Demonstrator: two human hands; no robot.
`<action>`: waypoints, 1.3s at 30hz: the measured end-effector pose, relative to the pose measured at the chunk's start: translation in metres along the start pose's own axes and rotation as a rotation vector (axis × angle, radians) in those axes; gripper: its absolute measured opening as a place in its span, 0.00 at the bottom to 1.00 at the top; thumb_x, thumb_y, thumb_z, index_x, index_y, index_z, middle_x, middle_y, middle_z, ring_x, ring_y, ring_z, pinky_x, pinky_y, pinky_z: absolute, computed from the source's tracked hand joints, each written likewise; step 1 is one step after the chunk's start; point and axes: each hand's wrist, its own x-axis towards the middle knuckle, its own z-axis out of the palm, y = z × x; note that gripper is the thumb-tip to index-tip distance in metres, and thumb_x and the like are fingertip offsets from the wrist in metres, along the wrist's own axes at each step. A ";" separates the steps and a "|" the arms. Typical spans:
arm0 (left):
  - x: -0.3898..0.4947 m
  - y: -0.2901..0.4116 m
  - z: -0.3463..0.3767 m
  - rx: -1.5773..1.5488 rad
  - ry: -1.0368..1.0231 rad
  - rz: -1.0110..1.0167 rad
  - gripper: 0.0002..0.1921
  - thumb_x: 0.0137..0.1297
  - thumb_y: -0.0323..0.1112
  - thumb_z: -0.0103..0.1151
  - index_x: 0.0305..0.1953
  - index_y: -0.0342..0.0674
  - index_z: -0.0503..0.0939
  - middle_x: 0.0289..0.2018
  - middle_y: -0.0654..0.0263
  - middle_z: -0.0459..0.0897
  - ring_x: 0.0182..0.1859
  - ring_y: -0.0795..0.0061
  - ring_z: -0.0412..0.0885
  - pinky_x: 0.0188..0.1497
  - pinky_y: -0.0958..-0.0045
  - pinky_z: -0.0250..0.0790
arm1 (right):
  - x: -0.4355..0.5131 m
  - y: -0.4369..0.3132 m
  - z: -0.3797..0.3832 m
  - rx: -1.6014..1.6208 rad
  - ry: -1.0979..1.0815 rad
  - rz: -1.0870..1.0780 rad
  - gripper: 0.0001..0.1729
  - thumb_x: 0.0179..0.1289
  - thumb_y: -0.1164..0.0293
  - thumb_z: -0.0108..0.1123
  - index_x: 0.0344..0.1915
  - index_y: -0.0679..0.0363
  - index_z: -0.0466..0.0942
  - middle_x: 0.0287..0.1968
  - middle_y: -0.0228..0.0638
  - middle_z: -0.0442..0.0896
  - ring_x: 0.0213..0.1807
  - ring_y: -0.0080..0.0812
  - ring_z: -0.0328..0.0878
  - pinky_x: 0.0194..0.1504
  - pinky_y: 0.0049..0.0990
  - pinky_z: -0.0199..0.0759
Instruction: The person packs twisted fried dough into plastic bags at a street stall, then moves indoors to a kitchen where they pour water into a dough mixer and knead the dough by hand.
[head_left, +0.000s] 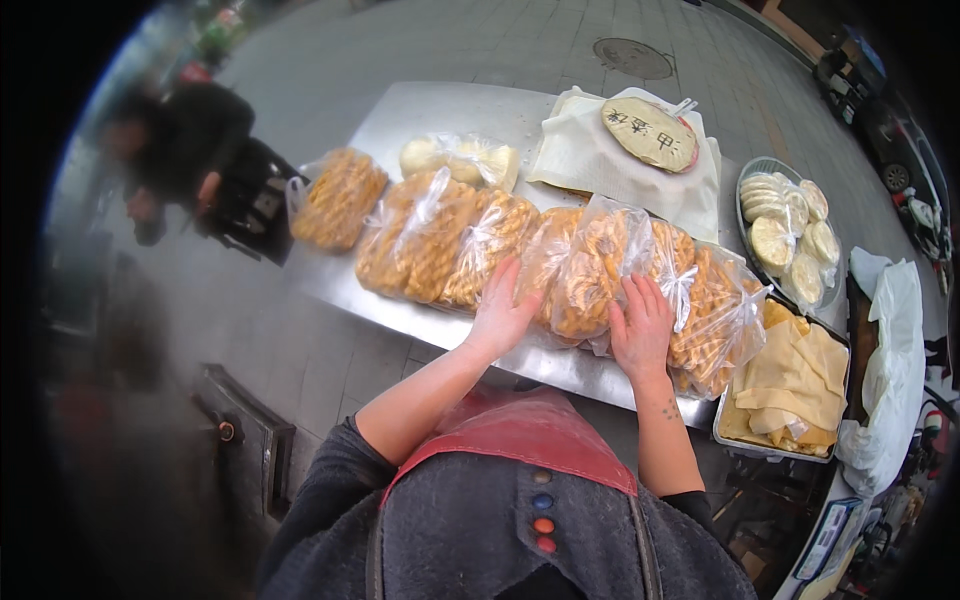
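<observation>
My left hand (504, 311) lies with fingers extended and thumb apart, between a clear plastic bag of fried dough twists (484, 244) and the middle bags. My right hand (643, 326) rests against the right side of a middle bag of dough twists (592, 277), fingers straight and thumb spread. That bag sits between my two hands, its loose clear top rising at the far side. Neither hand visibly closes around a bag. More tied bags stand in the row, among them a wide bag (420, 240) on the left and a bag (716, 322) right of my right hand.
A metal table (420, 101) carries the row, a bag of pale buns (457, 159) and a white cloth (562, 142) under a round lettered cover (651, 135). Flatbreads fill a glass dish (742, 202); a tray (724, 439) holds yellowish food. A blurred person (187, 142) is at left.
</observation>
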 end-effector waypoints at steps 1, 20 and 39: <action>-0.020 -0.009 -0.012 -0.026 0.063 -0.066 0.36 0.64 0.48 0.53 0.66 0.32 0.58 0.69 0.49 0.53 0.72 0.53 0.49 0.72 0.62 0.44 | -0.001 -0.002 -0.003 0.032 0.041 -0.041 0.23 0.60 0.63 0.59 0.54 0.61 0.74 0.57 0.41 0.74 0.63 0.45 0.66 0.61 0.42 0.58; -0.644 -0.102 0.063 -0.811 1.477 -1.031 0.16 0.67 0.43 0.56 0.49 0.40 0.77 0.42 0.68 0.80 0.43 0.81 0.76 0.40 0.75 0.65 | -0.188 -0.250 -0.017 0.537 -0.843 -0.973 0.17 0.59 0.64 0.60 0.46 0.60 0.78 0.58 0.39 0.73 0.57 0.43 0.71 0.56 0.38 0.68; -0.574 -0.123 -0.049 -0.501 1.159 -0.888 0.20 0.67 0.49 0.56 0.51 0.42 0.75 0.45 0.71 0.78 0.48 0.74 0.76 0.47 0.68 0.65 | -0.125 -0.249 0.032 0.365 -0.901 -1.018 0.16 0.61 0.59 0.57 0.42 0.58 0.77 0.46 0.39 0.79 0.48 0.45 0.76 0.47 0.41 0.72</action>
